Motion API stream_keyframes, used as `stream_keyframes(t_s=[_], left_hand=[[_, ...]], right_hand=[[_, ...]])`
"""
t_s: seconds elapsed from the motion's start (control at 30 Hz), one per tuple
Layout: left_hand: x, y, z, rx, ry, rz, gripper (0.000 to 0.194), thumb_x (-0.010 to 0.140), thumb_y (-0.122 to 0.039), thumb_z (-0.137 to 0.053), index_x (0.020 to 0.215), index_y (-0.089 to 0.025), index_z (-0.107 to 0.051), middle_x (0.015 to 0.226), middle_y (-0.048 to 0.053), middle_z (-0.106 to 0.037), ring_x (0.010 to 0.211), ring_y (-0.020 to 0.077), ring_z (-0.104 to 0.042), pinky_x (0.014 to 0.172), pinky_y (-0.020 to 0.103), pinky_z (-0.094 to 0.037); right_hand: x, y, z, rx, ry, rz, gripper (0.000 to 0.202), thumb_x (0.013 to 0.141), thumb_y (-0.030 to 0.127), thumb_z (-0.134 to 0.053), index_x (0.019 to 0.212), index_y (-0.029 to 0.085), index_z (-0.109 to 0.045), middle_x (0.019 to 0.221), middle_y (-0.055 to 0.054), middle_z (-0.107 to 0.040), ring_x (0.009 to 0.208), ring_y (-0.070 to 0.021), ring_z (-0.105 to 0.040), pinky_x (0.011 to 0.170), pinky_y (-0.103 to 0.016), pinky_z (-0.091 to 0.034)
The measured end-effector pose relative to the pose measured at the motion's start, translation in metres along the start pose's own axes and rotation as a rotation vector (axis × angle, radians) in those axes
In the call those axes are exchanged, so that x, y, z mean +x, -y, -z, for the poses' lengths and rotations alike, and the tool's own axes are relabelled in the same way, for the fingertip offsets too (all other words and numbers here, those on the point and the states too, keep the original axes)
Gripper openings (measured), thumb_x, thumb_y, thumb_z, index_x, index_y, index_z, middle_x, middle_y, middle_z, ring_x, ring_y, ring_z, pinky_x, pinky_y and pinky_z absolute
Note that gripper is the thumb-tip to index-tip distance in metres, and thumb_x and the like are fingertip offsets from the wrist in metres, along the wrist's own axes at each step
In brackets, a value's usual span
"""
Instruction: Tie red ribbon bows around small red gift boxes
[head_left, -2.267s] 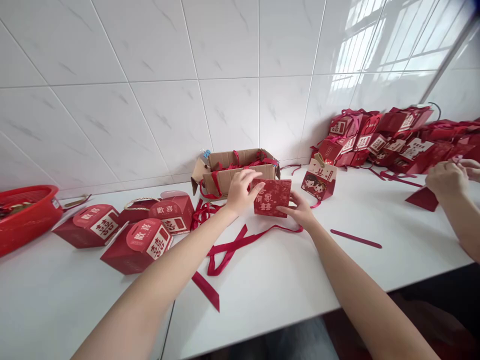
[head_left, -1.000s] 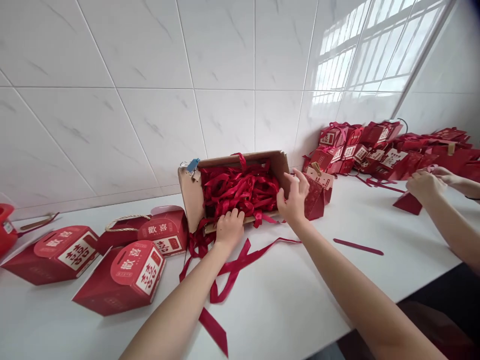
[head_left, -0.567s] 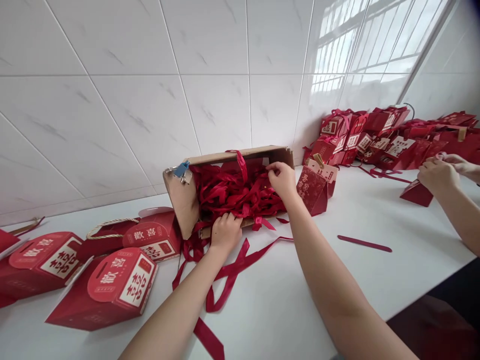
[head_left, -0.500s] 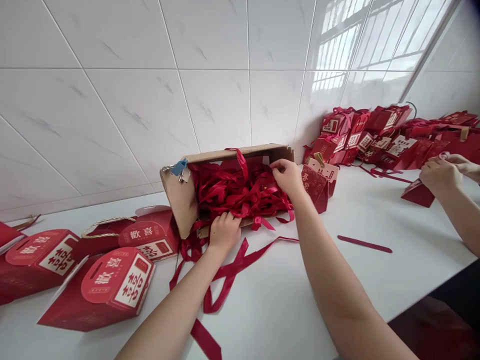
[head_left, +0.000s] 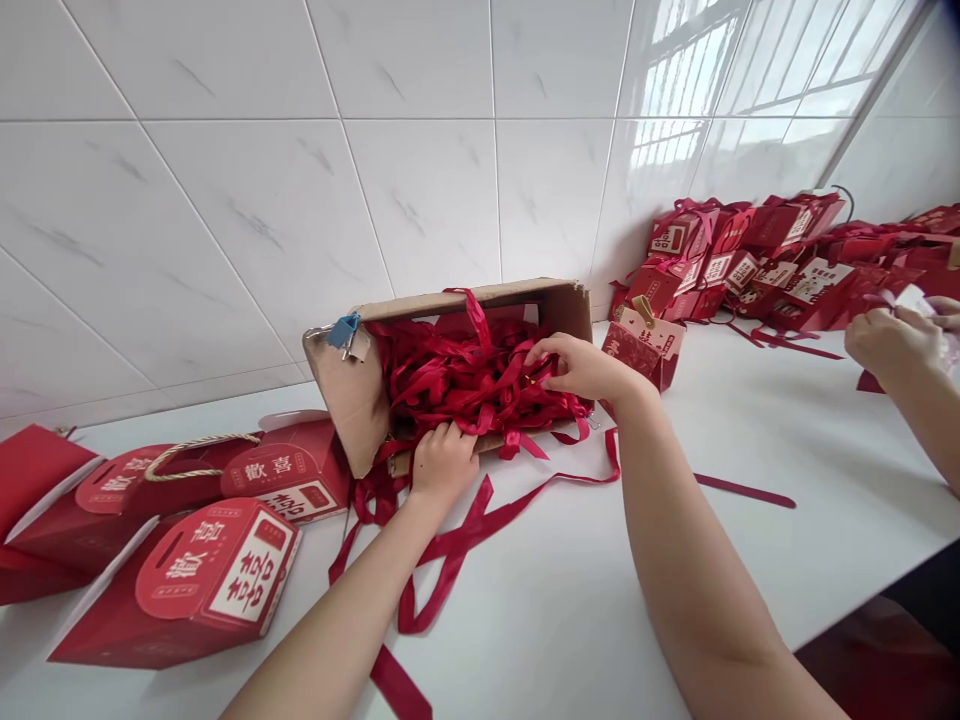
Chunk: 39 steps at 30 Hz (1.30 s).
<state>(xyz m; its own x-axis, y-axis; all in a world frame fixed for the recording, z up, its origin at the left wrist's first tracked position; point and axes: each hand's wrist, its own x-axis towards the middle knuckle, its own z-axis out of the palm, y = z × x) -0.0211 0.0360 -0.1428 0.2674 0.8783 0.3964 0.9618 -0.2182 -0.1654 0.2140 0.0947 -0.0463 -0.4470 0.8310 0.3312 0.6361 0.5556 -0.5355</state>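
Note:
A cardboard box [head_left: 349, 405] lies on its side with its mouth toward me, filled with tangled red ribbons [head_left: 450, 375]. My left hand [head_left: 445, 462] is closed over the box's lower front edge, its fingertips among the ribbons. Inside the right part of the mouth, my right hand [head_left: 581, 368] hovers at the ribbons with thumb and forefinger apart. A small gold bit [head_left: 531, 379] shows near those fingertips. A loose ribbon [head_left: 457, 560] trails from the box across the table. Metal clips and a blue piece [head_left: 343, 330] sit on the box's upper left corner.
Red gift boxes [head_left: 184, 580] with white labels stand at the left. Smaller red boxes [head_left: 697, 260] are piled against the tiled wall at right, with one pair [head_left: 646, 345] beside the carton. A dark red strip [head_left: 746, 490] lies on the white table. Another person's hands [head_left: 896, 335] work at far right.
My right hand has moved down and left from the box's right edge, and its fingers have spread. The left hand stays put. The other person's hands now hold something whitish.

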Motion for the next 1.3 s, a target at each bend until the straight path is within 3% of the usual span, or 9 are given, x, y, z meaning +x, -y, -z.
stream_keyframes(t_s=[0.13, 0.3, 0.43, 0.63, 0.83, 1.03, 1.2, 1.3], left_hand=[[0.000, 0.000, -0.001, -0.005, 0.000, 0.002, 0.029, 0.074, -0.012, -0.049, 0.093, -0.018, -0.070, 0.087, 0.013, -0.068, 0.088, 0.0289, -0.061, 0.075, 0.038, -0.046], [0.001, 0.000, -0.002, -0.012, -0.003, 0.001, 0.028, 0.073, -0.013, -0.050, 0.092, -0.017, -0.071, 0.088, 0.013, -0.067, 0.088, 0.0292, -0.061, 0.075, 0.038, -0.047], [0.001, 0.000, -0.001, -0.013, 0.000, 0.005, 0.029, 0.073, -0.012, -0.050, 0.093, -0.017, -0.071, 0.088, 0.013, -0.067, 0.088, 0.0290, -0.061, 0.075, 0.038, -0.047], [0.000, 0.000, 0.000, 0.000, 0.006, 0.015, 0.029, 0.074, -0.013, -0.051, 0.093, -0.019, -0.071, 0.089, 0.012, -0.068, 0.088, 0.0279, -0.061, 0.076, 0.037, -0.047], [0.000, 0.001, -0.001, 0.005, -0.002, 0.006, 0.031, 0.074, -0.013, -0.050, 0.096, -0.018, -0.071, 0.088, 0.013, -0.067, 0.087, 0.0284, -0.061, 0.076, 0.037, -0.047], [0.001, 0.000, -0.001, 0.002, -0.010, -0.001, 0.032, 0.073, -0.014, -0.051, 0.098, -0.019, -0.071, 0.087, 0.013, -0.067, 0.087, 0.0288, -0.062, 0.075, 0.037, -0.047], [0.001, 0.001, 0.000, 0.005, -0.027, 0.002, 0.032, 0.073, -0.013, -0.050, 0.096, -0.018, -0.071, 0.085, 0.013, -0.067, 0.084, 0.0280, -0.062, 0.073, 0.037, -0.046], [0.001, 0.002, 0.000, 0.006, -0.049, -0.002, 0.031, 0.073, -0.013, -0.050, 0.095, -0.018, -0.072, 0.085, 0.012, -0.068, 0.083, 0.0277, -0.062, 0.077, 0.038, -0.044]], right_hand=[[0.004, -0.003, -0.007, -0.002, -0.051, 0.026, 0.027, 0.063, 0.016, -0.067, 0.089, 0.021, -0.063, 0.097, -0.002, -0.065, 0.082, -0.0171, -0.061, 0.072, -0.030, -0.051], [0.011, -0.017, -0.018, -0.040, -0.161, -0.028, 0.006, 0.072, 0.024, -0.065, 0.077, 0.025, -0.062, 0.081, -0.002, -0.067, 0.080, -0.0192, -0.065, 0.073, -0.035, -0.053], [0.013, -0.033, -0.025, -0.039, -0.303, -0.097, 0.005, 0.073, 0.030, -0.064, 0.074, 0.026, -0.062, 0.078, -0.003, -0.068, 0.078, -0.0206, -0.067, 0.072, -0.039, -0.055], [0.015, -0.045, -0.030, 0.073, -0.260, -0.113, 0.013, 0.068, 0.034, -0.069, 0.069, 0.025, -0.060, 0.077, -0.003, -0.069, 0.071, -0.0195, -0.067, 0.068, -0.038, -0.056], [0.014, -0.036, -0.032, 0.131, -0.296, -0.098, 0.012, 0.069, 0.032, -0.070, 0.071, 0.025, -0.061, 0.077, -0.003, -0.068, 0.070, -0.0192, -0.066, 0.071, -0.041, -0.055], [0.007, -0.016, -0.013, 0.142, -0.036, -0.042, 0.015, 0.064, 0.025, -0.072, 0.077, 0.023, -0.065, 0.076, -0.002, -0.067, 0.069, -0.0172, -0.063, 0.065, -0.033, -0.052], [-0.008, 0.003, 0.014, 0.159, -0.083, -0.027, 0.017, 0.070, 0.026, -0.068, 0.085, 0.020, -0.067, 0.077, -0.001, -0.066, 0.069, -0.0147, -0.059, 0.063, -0.028, -0.049], [-0.016, 0.017, 0.025, 0.224, -0.260, 0.023, 0.023, 0.074, 0.025, -0.067, 0.096, 0.021, -0.068, 0.071, 0.003, -0.060, 0.063, -0.0111, -0.054, 0.059, -0.026, -0.046]])
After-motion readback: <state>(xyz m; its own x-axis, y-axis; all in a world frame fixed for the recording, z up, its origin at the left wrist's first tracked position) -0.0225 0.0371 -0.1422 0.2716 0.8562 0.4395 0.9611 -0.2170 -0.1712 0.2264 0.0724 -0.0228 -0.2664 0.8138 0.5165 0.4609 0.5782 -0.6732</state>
